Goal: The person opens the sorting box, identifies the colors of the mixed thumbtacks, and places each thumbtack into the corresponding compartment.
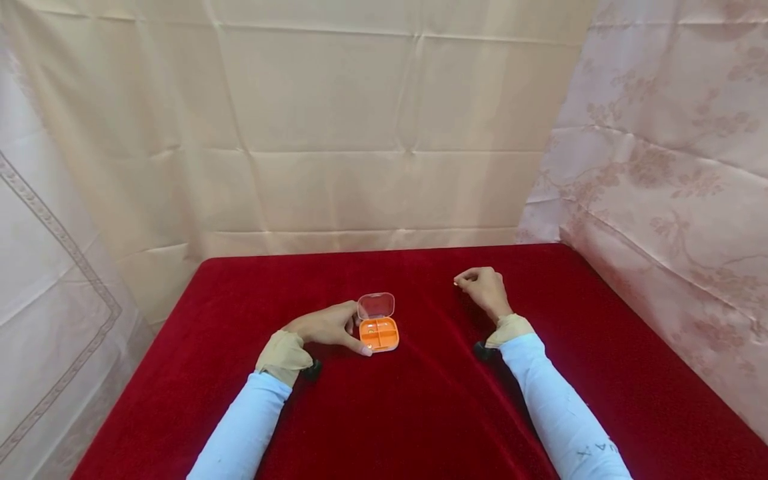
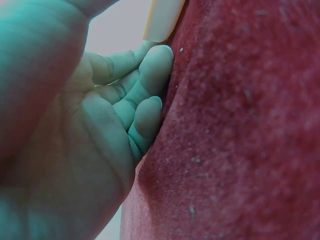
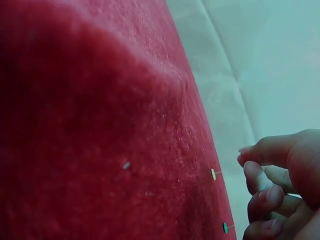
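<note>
While the left hand [image 1: 327, 327] brackets an orange four-compartment pillbox [image 1: 379, 335] on the red velvet cloth [image 1: 396, 413] in the head view, thumb at its near edge and fingers by its left side, the clear lid [image 1: 377, 305] tilts back and leaves the compartments exposed; I take that hold for a steadying one. Small shiny bits [image 1: 371, 329] lie in the left compartments, too tiny to name. Well to the right, the right hand [image 1: 483, 287] is low over the cloth, a pale speck at its fingertips. From the left wrist, the fingers curl partway beside the cloth, the pillbox's pale wall just above them. From the right wrist, a yellow-green tack [image 3: 213, 174] and a teal tack [image 3: 225, 228] sit near the fingers but apart, pins pointing off the cloth, perhaps for easy pinching. Thumb and forefinger nearly meet, the others loosely bent; whether they grip anything, I cannot tell.
</note>
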Motion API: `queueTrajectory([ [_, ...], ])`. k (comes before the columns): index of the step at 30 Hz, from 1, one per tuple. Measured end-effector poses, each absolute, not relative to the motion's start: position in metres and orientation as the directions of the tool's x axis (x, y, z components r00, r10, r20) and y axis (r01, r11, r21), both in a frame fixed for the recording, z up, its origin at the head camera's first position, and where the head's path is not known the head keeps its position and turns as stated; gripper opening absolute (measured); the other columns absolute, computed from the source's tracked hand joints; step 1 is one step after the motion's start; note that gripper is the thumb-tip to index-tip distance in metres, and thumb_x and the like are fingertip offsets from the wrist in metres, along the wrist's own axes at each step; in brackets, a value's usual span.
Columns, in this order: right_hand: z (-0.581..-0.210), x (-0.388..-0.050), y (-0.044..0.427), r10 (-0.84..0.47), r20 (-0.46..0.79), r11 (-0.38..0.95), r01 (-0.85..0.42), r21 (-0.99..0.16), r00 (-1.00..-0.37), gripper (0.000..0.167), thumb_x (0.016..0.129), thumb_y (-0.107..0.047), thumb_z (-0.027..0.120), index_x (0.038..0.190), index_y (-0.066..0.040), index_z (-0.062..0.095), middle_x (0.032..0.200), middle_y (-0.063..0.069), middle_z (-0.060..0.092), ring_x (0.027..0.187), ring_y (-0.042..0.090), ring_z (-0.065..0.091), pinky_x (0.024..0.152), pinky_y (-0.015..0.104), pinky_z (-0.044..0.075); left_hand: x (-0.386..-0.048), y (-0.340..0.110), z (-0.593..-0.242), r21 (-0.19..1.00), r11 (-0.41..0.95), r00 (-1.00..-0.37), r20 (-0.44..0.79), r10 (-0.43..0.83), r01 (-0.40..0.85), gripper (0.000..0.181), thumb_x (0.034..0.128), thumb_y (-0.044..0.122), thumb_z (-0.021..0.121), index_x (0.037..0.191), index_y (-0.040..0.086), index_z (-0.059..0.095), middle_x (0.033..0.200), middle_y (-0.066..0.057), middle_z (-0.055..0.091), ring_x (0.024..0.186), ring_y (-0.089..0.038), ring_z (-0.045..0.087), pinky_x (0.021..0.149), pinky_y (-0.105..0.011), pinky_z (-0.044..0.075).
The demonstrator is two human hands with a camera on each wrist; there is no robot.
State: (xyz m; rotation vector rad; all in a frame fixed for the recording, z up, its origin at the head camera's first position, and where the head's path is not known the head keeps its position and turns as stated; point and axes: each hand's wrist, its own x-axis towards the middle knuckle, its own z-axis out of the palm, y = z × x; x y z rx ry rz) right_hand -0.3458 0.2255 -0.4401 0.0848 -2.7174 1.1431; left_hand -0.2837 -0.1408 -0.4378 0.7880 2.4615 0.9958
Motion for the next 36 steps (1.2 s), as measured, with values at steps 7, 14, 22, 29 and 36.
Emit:
queueTrajectory([
  [7,-0.440,-0.352,0.225,0.025,0.139,0.709,-0.081,-0.701,-0.990,0.017,0.097,-0.019,0.070,0.102,-0.008,0.081,0.087,0.006,0.077,0.080,0.019,0.067,0.068,0.032,0.046,-0.283,-0.143,-0.437,0.715,0.605,-0.781,-0.132,0.610,0.351,0.059,0.0767,0.035,0.093,0.115,0.012,0.055,0.097,-0.004,0.058,0.090,-0.019,0.053,0.077,-0.034,0.047],
  [14,-0.439,-0.357,0.227,0.049,0.094,0.775,-0.022,-0.632,-0.994,0.019,0.095,-0.027,0.072,0.103,-0.013,0.082,0.090,0.004,0.076,0.084,0.023,0.064,0.068,0.037,0.046,-0.287,-0.142,-0.441,0.710,0.590,-0.769,-0.106,0.630,0.385,0.059,0.0769,0.037,0.093,0.115,0.012,0.056,0.096,-0.003,0.058,0.089,-0.017,0.054,0.077,-0.032,0.048],
  [22,-0.442,-0.357,0.228,0.053,0.062,0.789,0.003,-0.615,-0.997,0.021,0.094,-0.033,0.073,0.102,-0.015,0.082,0.096,0.006,0.075,0.090,0.027,0.063,0.071,0.043,0.046,-0.286,-0.142,-0.438,0.708,0.602,-0.776,-0.122,0.619,0.369,0.058,0.0770,0.036,0.093,0.115,0.013,0.056,0.096,-0.002,0.058,0.089,-0.017,0.054,0.077,-0.033,0.048],
  [29,-0.443,-0.357,0.226,0.027,0.044,0.789,-0.006,-0.615,-0.999,0.022,0.094,-0.036,0.074,0.101,-0.016,0.081,0.077,-0.004,0.072,0.083,0.023,0.062,0.069,0.040,0.045,-0.284,-0.142,-0.438,0.710,0.606,-0.776,-0.134,0.616,0.359,0.057,0.0775,0.034,0.093,0.115,0.012,0.057,0.097,-0.002,0.058,0.089,-0.017,0.054,0.078,-0.032,0.048],
  [36,-0.444,-0.361,0.226,0.000,0.060,0.792,-0.037,-0.609,-0.998,0.018,0.095,-0.029,0.073,0.100,-0.014,0.081,0.079,0.001,0.071,0.083,0.024,0.061,0.069,0.040,0.044,-0.286,-0.142,-0.437,0.702,0.613,-0.777,-0.135,0.615,0.363,0.058,0.0771,0.035,0.093,0.116,0.012,0.056,0.098,-0.002,0.058,0.090,-0.017,0.054,0.079,-0.031,0.048],
])
